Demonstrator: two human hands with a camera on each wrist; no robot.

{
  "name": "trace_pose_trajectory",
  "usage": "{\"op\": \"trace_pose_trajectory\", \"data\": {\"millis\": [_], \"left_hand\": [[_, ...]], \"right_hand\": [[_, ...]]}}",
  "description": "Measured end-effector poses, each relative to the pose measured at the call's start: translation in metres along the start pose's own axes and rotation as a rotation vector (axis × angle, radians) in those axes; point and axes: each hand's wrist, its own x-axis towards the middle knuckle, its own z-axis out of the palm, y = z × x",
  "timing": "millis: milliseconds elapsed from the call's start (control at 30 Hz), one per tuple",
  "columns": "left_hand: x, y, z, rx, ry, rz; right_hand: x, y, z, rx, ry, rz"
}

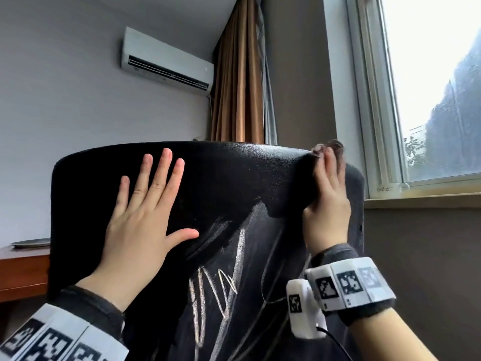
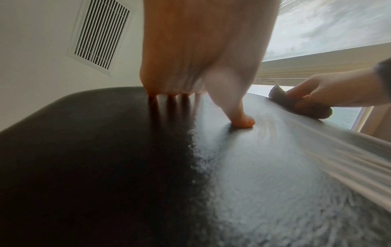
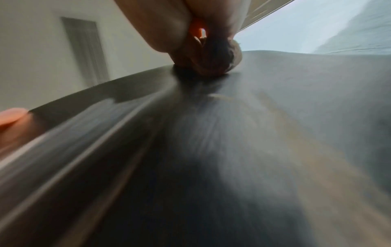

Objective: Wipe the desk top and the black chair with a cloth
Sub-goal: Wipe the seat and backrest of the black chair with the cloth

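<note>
The black chair (image 1: 234, 178) fills the middle of the head view, its leather backrest cracked with pale scratches lower down. My left hand (image 1: 145, 217) lies flat on the backrest with fingers spread and straight; the left wrist view shows its thumb (image 2: 241, 122) pressed on the leather. My right hand (image 1: 328, 201) grips a dark brownish cloth (image 1: 330, 148) bunched against the backrest's upper right edge. In the left wrist view the cloth (image 2: 304, 107) sits under the right hand's fingers (image 2: 306, 91). In the right wrist view the cloth (image 3: 217, 60) is balled on the chair (image 3: 211, 150).
A wooden desk (image 1: 23, 269) stands at the left behind the chair, with a grey plate (image 1: 31, 242) on it. A window (image 1: 429, 87) and its sill (image 1: 421, 198) are at the right. Brown curtains (image 1: 239, 74) hang behind. An air conditioner (image 1: 166, 63) is on the wall.
</note>
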Motion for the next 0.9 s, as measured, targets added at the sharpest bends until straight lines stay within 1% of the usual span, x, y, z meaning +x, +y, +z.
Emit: {"op": "trace_pose_trajectory", "data": {"millis": [67, 100, 133, 200, 267, 300, 333, 367, 400, 467, 500, 533, 567, 633, 667, 733, 767, 800, 900], "left_hand": [[0.001, 0.002, 0.001, -0.003, 0.004, -0.002], [0.001, 0.002, 0.001, -0.006, 0.005, 0.001], [0.001, 0.001, 0.001, -0.010, 0.004, 0.010], [-0.001, -0.004, -0.001, -0.012, -0.022, 0.046], [-0.005, -0.012, -0.004, 0.026, -0.089, 0.106], [-0.007, -0.016, -0.006, 0.061, -0.125, 0.135], [-0.010, -0.019, -0.007, 0.091, -0.156, 0.157], [-0.012, -0.021, -0.008, 0.109, -0.179, 0.167], [-0.013, -0.022, -0.009, 0.115, -0.193, 0.170], [-0.013, -0.022, -0.008, 0.123, -0.196, 0.166], [-0.012, -0.021, -0.008, 0.128, -0.186, 0.162], [-0.012, -0.020, -0.007, 0.132, -0.177, 0.156], [-0.013, -0.019, -0.007, 0.135, -0.169, 0.153], [-0.014, -0.019, -0.005, 0.133, -0.154, 0.154], [-0.015, -0.020, -0.005, 0.132, -0.149, 0.158], [-0.018, -0.021, -0.006, 0.148, -0.160, 0.174], [-0.020, -0.022, -0.006, 0.156, -0.170, 0.186], [-0.023, -0.023, -0.006, 0.160, -0.184, 0.196], [-0.029, -0.026, -0.007, 0.152, -0.232, 0.206]], "right_hand": [[-0.017, -0.009, 0.007, 0.017, -0.022, -0.178], [-0.028, -0.015, 0.009, 0.040, -0.067, -0.280], [-0.041, -0.021, 0.011, 0.066, -0.145, -0.375], [-0.071, -0.030, 0.012, 0.095, -0.359, -0.536], [-0.096, -0.032, 0.010, 0.079, -0.534, -0.667], [-0.099, -0.031, 0.007, 0.030, -0.571, -0.732], [-0.095, -0.031, 0.004, -0.012, -0.569, -0.770], [-0.085, -0.031, 0.004, -0.015, -0.538, -0.746], [-0.071, -0.033, 0.004, 0.017, -0.464, -0.660], [-0.043, -0.042, 0.009, 0.068, -0.267, -0.466], [-0.038, -0.048, 0.013, 0.074, -0.209, -0.398], [-0.043, -0.053, 0.019, 0.086, -0.201, -0.389], [-0.056, -0.058, 0.025, 0.117, -0.249, -0.428], [-0.097, -0.065, 0.035, 0.168, -0.433, -0.545], [-0.116, -0.067, 0.036, 0.161, -0.510, -0.611], [-0.131, -0.068, 0.033, 0.055, -0.582, -0.716], [-0.126, -0.068, 0.029, 0.009, -0.585, -0.744], [-0.114, -0.069, 0.026, -0.011, -0.581, -0.739], [-0.069, -0.072, 0.023, 0.006, -0.443, -0.632]]}}
